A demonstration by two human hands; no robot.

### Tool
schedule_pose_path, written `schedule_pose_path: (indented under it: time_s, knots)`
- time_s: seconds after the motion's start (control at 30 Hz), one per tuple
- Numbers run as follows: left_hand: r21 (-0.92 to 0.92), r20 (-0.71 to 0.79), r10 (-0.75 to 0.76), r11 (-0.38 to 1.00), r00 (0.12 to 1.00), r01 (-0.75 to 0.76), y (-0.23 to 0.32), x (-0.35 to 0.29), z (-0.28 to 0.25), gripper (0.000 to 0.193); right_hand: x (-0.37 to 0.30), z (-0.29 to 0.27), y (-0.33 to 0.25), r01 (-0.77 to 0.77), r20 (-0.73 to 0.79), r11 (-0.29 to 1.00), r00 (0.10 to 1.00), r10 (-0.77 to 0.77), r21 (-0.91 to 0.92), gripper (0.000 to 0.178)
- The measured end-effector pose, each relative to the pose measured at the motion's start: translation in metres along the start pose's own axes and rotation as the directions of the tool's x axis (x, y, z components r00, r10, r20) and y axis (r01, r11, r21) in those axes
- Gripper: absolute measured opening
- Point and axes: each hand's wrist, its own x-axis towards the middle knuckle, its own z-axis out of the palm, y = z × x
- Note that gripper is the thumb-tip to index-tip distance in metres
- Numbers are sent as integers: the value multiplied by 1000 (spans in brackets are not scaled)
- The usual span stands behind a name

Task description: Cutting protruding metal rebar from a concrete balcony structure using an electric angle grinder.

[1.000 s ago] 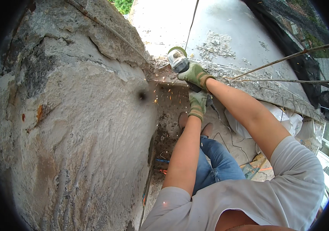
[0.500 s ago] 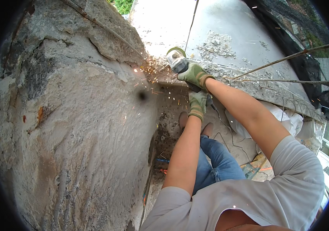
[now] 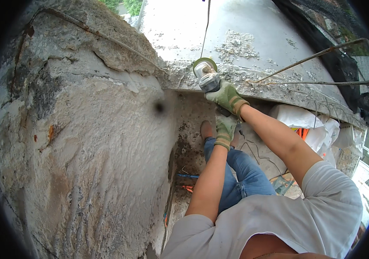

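Observation:
An angle grinder (image 3: 210,82) with a pale metal head, a dark body and a greenish disc is held in both of my gloved hands. My right hand (image 3: 227,97), in a green and tan work glove, is closed round the body just behind the head. Lower down, my left hand (image 3: 225,129), gloved alike, is wrapped round the rear of the tool, its fingertips partly hidden. The disc sits over the broken slab edge (image 3: 180,77), apart from the thin rusty bar (image 3: 106,38) that runs along the concrete wall (image 3: 106,129). No sparks show.
Two bent rusty bars (image 3: 314,56) stick out over the slab at the right. Concrete rubble (image 3: 236,45) lies on the grey slab. Black sheeting (image 3: 309,30) borders it. White sacks (image 3: 299,116) stand under the slab edge, and a dark cord (image 3: 262,156) trails on the floor by my legs.
The spray of sparks at the wall corner has stopped. Both hands have moved the grinder right and slightly down, away from that corner. The view has shifted a little.

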Motion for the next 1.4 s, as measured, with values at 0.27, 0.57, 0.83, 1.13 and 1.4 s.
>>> schedule_pose_path:
  time_s: [0.27, 0.57, 0.83, 1.13, 1.4]
  knots:
    - [-106, 247, -406, 891, 880, 441, 64, -17, -92, 27, -58, -30, 47, -37, -48, 994, 998, 42, 103, 60]
    - [954, 124, -37, 281, 992, -109, 55, 187, -167, 58, -137, -33, 83, -188, -10, 953, 981, 196, 240, 59]
    - [918, 14, -796, 250, 605, 309, 85, 128, -126, 65, -167, -73, 92, -112, -118, 949, 981, 152, 294, 43]
    - [955, -113, -363, 218, 925, 202, 33, 127, -140, 67, -167, -70, 78, -161, -74, 923, 977, 198, 348, 36]
    - [264, -550, -313, 814, 774, 517, 53, 170, -167, 47, -164, -70, 77, -175, -28, 936, 981, 192, 305, 42]
